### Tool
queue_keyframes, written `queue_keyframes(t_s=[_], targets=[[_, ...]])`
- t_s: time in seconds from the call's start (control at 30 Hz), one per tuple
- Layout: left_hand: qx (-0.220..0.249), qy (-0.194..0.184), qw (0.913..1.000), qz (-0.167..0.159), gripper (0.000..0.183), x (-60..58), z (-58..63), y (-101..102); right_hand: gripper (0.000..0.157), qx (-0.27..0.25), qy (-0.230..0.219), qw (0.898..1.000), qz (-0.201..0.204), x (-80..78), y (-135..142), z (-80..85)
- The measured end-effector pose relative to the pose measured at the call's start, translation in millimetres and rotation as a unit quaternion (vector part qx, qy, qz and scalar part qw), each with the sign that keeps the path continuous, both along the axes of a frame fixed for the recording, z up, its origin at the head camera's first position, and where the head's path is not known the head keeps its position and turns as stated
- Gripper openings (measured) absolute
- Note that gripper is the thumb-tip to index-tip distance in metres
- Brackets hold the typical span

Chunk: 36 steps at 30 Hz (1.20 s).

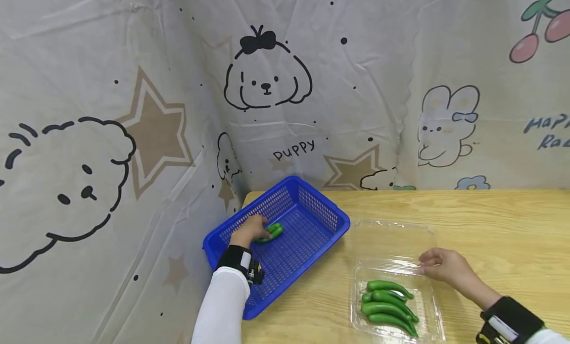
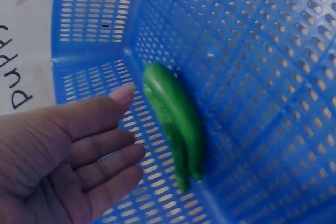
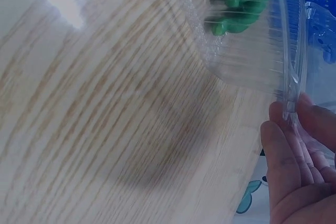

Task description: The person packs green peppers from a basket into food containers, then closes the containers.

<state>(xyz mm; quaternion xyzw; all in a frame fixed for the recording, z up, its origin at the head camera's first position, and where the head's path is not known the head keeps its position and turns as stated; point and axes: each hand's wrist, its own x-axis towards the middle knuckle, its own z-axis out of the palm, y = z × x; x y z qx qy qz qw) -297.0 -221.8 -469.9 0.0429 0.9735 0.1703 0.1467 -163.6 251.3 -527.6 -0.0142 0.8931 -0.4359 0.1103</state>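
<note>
My left hand (image 1: 250, 230) reaches into a blue plastic basket (image 1: 307, 237). Its fingers are loosely extended beside two green peppers (image 2: 176, 114) lying side by side on the basket's inside; in the left wrist view a gap shows between fingertips and peppers. To the right, a clear plastic clamshell box (image 1: 394, 266) lies unfolded on the table, its lid (image 1: 392, 237) laid back away from me. Several green peppers (image 1: 386, 309) lie in a row in its near half. At the box's right edge, by the hinge, my right hand (image 1: 450, 270) pinches the rim between thumb and fingers.
The wooden table (image 1: 498, 220) runs back to a cloth wall (image 1: 356, 111) printed with cartoon animals. Another cloth wall (image 1: 107, 195) rises close along the left side of the basket. The basket sits at an angle, its side walls standing around my left hand.
</note>
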Motion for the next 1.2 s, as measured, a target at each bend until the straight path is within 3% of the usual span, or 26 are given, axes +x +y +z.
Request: queue_keyframes(t_s=[0.17, 0.33, 0.5, 0.63, 0.77, 1.2], targets=[[-0.004, 0.0, 0.9999, 0.016, 0.053, 3.6, -11.8, -8.9, 0.039, -0.011, 0.004, 1.0, -0.003, 4.4, -1.6, -1.1], [0.002, 0.006, 0.9998, 0.018, 0.053, 8.7, -31.7, -17.3, 0.036, -0.007, 0.004, 1.0, -0.003, 8.0, -3.6, -4.3], [0.008, 0.011, 0.9995, 0.03, 0.052, 10.7, -45.8, -15.5, 0.035, 0.0, 0.011, 1.0, -0.006, 10.1, -2.9, -8.3], [-0.023, 0.031, 0.9982, 0.047, 0.044, 9.5, -47.4, -7.7, 0.036, -0.009, 0.02, 1.0, -0.002, 9.7, -1.3, -7.1], [-0.043, 0.044, 0.9974, 0.039, 0.038, 7.5, -48.4, -0.6, 0.036, -0.004, 0.03, 1.0, 0.0, 7.5, 0.3, -3.4], [-0.067, 0.026, 0.9973, 0.016, 0.04, 2.7, -54.1, 7.0, 0.038, 0.001, 0.018, 1.0, -0.005, 2.4, 3.0, 2.2]])
